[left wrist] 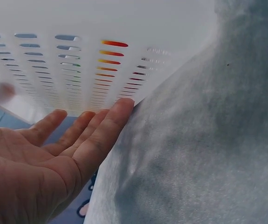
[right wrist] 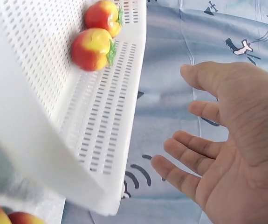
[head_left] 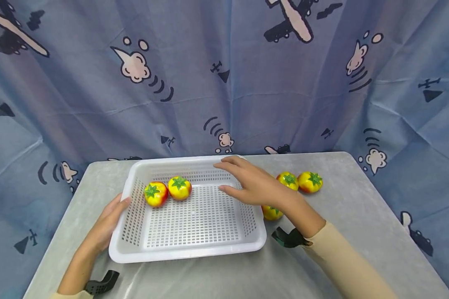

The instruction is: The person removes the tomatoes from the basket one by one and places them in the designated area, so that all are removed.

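Note:
A white plastic basket [head_left: 187, 253] with slotted walls stands on the table, two yellow-red, tomato-like fruits with green leafy tops inside: one fruit [head_left: 156, 194] towards the left wall, the other fruit [head_left: 179, 188] right beside it. My left hand [head_left: 106, 222] holds the basket's left side, thumb at the rim; in the left wrist view its fingertips [left wrist: 124, 106] meet the outer wall. Above the basket's right end hovers my right hand [head_left: 247, 180], fingers spread and nothing in them. The right wrist view shows that bare palm [right wrist: 236, 182] beyond the rim.
Three more such fruits are on the table right of the basket: a fruit [head_left: 310, 182], a neighbouring fruit [head_left: 287, 180] and a nearer fruit [head_left: 272, 213], partly covered by my right arm. A blue patterned curtain [head_left: 194, 83] hangs behind the grey table [head_left: 359, 216].

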### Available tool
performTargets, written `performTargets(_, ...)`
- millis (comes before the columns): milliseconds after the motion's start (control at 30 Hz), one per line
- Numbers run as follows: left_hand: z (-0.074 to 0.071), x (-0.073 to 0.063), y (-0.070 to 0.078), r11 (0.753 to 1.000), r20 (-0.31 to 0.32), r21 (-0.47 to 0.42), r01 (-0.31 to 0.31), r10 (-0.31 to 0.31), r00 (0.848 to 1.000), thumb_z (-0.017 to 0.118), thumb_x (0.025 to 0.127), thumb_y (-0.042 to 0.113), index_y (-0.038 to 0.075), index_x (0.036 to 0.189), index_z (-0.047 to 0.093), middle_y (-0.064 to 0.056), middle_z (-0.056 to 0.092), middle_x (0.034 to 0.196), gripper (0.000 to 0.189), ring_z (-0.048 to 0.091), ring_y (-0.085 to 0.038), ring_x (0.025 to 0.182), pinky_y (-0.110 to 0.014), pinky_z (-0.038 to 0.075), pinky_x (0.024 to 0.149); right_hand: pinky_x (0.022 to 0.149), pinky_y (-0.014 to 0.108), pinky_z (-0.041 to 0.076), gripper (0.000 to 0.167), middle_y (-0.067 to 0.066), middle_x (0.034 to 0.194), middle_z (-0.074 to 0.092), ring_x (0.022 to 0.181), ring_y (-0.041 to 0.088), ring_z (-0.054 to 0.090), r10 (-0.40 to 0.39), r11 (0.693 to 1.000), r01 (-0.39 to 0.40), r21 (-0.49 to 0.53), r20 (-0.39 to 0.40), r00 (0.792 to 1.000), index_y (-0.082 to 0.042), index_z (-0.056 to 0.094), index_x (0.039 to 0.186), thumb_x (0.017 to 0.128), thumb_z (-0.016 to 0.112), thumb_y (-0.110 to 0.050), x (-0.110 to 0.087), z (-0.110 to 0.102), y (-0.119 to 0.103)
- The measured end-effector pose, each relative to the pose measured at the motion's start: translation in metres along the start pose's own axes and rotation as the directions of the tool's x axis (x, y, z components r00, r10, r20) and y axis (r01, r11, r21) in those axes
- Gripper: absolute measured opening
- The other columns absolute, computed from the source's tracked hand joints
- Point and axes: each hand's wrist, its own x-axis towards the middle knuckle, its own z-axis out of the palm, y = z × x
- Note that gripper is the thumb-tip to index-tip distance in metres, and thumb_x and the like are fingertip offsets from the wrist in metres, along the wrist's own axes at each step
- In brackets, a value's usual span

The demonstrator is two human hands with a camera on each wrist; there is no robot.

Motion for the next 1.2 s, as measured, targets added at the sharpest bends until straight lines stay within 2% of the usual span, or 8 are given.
performTargets(267,0.001,-0.001,-0.001,1.0,-0.001,-0.001,-0.007,0.007,1.0,0.028,0.117,0.042,0.008,0.171,0.0,-0.044,0.032,0.16,0.069,0.069,-0.023,0.12,-0.05,0.068,0.09,0.115,0.054,0.055,0.061,0.012,0.162,0.047,0.143,0.033,0.053,-0.035,0.999,0.034,0.008,0.057,0.998,-0.021,0.052,0.157,0.102,0.071,-0.038,0.024,0.008,-0.007)
performTargets(567,0.002,-0.002,0.001,1.0,-0.022,0.009,-0.001,0.001,1.0,0.028,0.117,0.042,0.009,0.171,0.002,-0.042,0.033,0.161,0.069,0.068,-0.028,0.123,-0.048,0.068,0.092,0.119,0.054,0.052,0.061,0.014,0.166,0.042,0.147,0.034,0.05,-0.012,1.0,0.011,0.003,0.141,0.99,-0.021,0.051,0.157,0.102,0.07,-0.039,0.047,0.016,-0.016)
performTargets(767,0.001,-0.003,0.0,1.0,-0.025,0.008,-0.007,0.007,1.0,0.029,0.117,0.041,0.008,0.171,0.003,-0.043,0.035,0.159,0.068,0.07,-0.02,0.118,-0.047,0.068,0.091,0.119,0.049,0.053,0.058,0.013,0.163,0.045,0.143,0.031,0.053,-0.033,0.999,0.03,0.022,0.154,0.987,-0.021,0.052,0.156,0.103,0.07,-0.037,0.062,0.027,-0.023)
performTargets(1033,0.003,-0.001,-0.002,1.0,-0.036,0.032,-0.001,0.002,0.999,0.029,0.117,0.042,0.008,0.171,0.004,-0.039,0.036,0.161,0.068,0.066,-0.033,0.126,-0.046,0.068,0.093,0.12,0.045,0.052,0.057,0.012,0.161,0.047,0.141,0.029,0.054,-0.072,0.997,0.068,0.025,0.169,0.983,-0.019,0.053,0.156,0.103,0.069,-0.037,0.079,0.042,-0.032)
performTargets(1200,0.002,-0.001,-0.001,1.0,-0.043,0.022,-0.006,0.007,0.999,0.03,0.117,0.042,0.008,0.17,0.006,-0.04,0.038,0.158,0.068,0.068,-0.032,0.123,-0.047,0.068,0.091,0.121,0.046,0.051,0.058,0.012,0.159,0.048,0.142,0.029,0.054,-0.095,0.995,0.087,0.051,0.168,0.981,-0.017,0.052,0.156,0.104,0.068,-0.037,0.088,0.047,-0.032)
